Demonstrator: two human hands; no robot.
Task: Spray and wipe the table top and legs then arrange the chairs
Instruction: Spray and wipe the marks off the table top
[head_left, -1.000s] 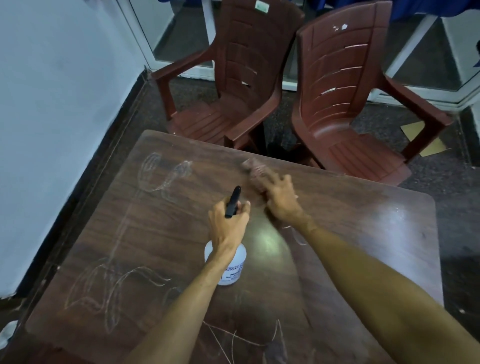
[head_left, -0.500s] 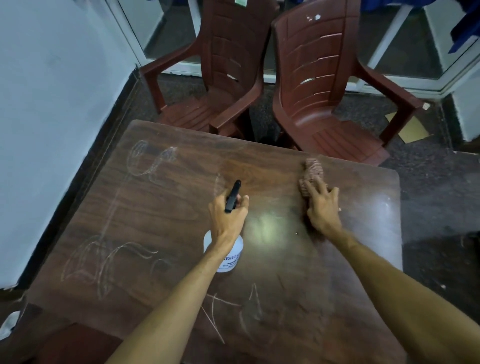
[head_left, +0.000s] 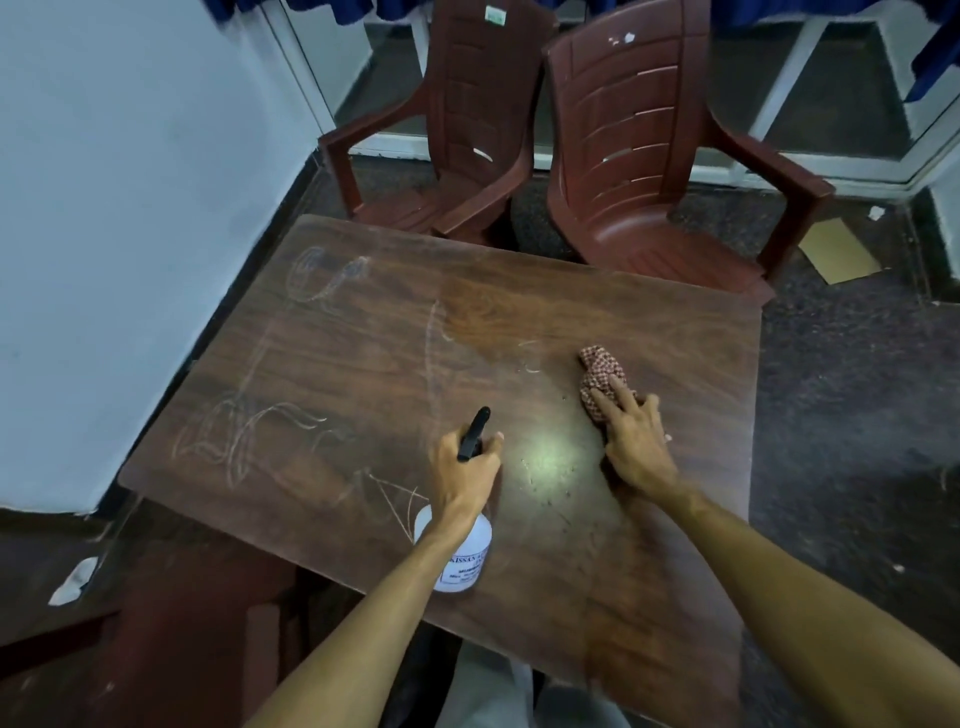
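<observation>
On the brown table (head_left: 363, 364), the left hand (head_left: 465, 480) wraps the spray bottle (head_left: 462, 553) near the front edge, while the right hand (head_left: 636, 441) presses spread fingers on the checked cloth (head_left: 600, 371), clear tabletop toward the two chairs (head_left: 644, 171).

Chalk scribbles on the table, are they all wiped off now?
No, white chalk scribbles still cover the left part of the table, while the right hand presses the checkered cloth on the right part.
</observation>
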